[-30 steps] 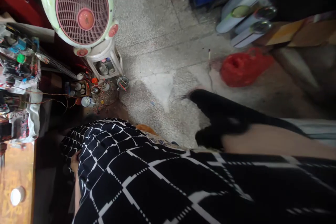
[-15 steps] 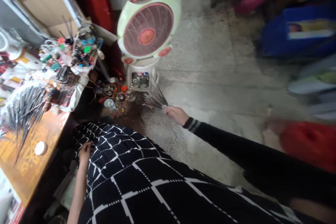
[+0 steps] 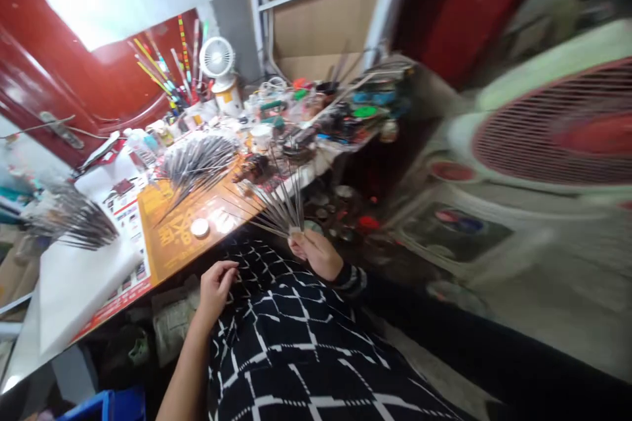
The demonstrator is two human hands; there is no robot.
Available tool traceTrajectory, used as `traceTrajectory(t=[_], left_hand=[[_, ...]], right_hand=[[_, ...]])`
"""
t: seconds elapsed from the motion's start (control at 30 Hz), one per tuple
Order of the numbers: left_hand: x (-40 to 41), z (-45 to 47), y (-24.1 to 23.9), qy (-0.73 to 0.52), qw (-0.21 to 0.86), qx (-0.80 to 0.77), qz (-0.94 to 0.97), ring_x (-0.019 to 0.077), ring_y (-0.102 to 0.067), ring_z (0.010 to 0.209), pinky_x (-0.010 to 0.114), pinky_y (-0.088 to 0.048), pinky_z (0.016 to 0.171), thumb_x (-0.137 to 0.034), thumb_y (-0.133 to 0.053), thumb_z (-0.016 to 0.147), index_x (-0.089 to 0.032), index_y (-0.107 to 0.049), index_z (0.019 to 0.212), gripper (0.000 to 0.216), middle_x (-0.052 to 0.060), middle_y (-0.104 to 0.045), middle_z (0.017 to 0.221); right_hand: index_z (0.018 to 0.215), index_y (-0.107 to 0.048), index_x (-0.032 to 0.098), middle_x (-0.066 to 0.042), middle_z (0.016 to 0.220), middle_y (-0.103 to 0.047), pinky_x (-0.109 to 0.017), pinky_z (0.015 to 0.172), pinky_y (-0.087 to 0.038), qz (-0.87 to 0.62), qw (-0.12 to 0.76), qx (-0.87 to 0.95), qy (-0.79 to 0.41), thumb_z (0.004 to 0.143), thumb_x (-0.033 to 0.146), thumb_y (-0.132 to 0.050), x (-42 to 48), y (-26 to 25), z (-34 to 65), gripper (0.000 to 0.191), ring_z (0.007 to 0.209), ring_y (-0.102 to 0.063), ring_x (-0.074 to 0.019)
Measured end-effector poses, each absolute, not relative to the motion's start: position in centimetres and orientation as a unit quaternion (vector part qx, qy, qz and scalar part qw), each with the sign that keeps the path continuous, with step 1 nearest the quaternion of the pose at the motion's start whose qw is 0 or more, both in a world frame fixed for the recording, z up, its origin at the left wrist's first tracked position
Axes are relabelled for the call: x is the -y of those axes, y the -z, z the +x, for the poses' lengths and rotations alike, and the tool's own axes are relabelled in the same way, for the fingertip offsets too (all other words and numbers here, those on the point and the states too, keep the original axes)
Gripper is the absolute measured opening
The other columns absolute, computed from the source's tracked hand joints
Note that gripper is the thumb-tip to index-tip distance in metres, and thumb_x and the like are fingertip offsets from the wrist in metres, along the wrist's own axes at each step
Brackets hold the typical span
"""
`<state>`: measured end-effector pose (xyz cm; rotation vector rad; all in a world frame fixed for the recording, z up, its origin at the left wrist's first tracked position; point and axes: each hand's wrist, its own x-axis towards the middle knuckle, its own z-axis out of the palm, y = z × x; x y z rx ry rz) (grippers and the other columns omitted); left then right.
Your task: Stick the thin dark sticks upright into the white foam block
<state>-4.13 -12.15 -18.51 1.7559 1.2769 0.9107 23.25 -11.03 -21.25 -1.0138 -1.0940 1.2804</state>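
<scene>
My right hand grips the base of a fan-shaped bunch of thin pointed sticks, held upright above my black-and-white checked lap. My left hand hovers just to the left, fingers loosely curled, with nothing visible in them. Beyond both hands, a larger spread of similar dark sticks lies on the orange printed table top. Another bunch rests on a white foam block. A small round white lid sits close to the table's near edge.
Jars, tools and paint pots crowd the table's far end. Coloured rods lean by a small white fan against a red door. A large green-and-pink floor fan stands at the right. Small clutter covers the floor under the table.
My view has swung toward the table, pushing the floor fan to the right edge. My right hand has brought the sticks in over my lap, and my left hand has risen slightly.
</scene>
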Motion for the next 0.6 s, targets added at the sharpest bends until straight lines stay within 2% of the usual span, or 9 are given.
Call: traceTrajectory(t=[0.23, 0.4, 0.6], left_hand=[[11.8, -6.3, 11.9, -0.508, 0.365, -0.481, 0.614, 0.0106, -0.061, 0.064, 0.024, -0.053, 0.064, -0.041, -0.067, 0.087, -0.017, -0.067, 0.112, 0.035, 0.003, -0.068, 0.080], [12.0, -8.2, 10.3, -0.583, 0.351, -0.505, 0.531, 0.0101, -0.061, 0.057, 0.024, -0.053, 0.058, -0.040, -0.070, 0.084, -0.018, -0.068, 0.096, 0.024, 0.000, -0.066, 0.074], [13.1, -11.5, 9.3, -0.596, 0.281, -0.547, 0.516, 0.0109, -0.062, 0.056, 0.023, -0.053, 0.057, -0.036, -0.070, 0.085, -0.017, -0.066, 0.082, 0.020, -0.001, -0.064, 0.064]], right_hand=[[0.076, -0.049, 0.015, 0.005, 0.056, -0.032, -0.022, 0.046, -0.022, -0.309, 0.527, 0.448, -0.653, 0.080, 0.078, -0.057, 7.8, 19.7, 10.4, 0.064, 0.047, -0.030, -0.0057], [0.074, -0.052, 0.015, 0.003, 0.055, -0.036, -0.024, 0.047, -0.024, -0.268, 0.505, 0.445, -0.690, 0.081, 0.076, -0.059, 7.7, 19.4, 5.2, 0.061, 0.048, -0.033, -0.0076], [0.075, -0.052, 0.016, 0.003, 0.056, -0.035, -0.025, 0.047, -0.027, -0.239, 0.511, 0.445, -0.696, 0.084, 0.074, -0.057, 8.3, 18.8, 0.6, 0.059, 0.047, -0.033, -0.0075]])
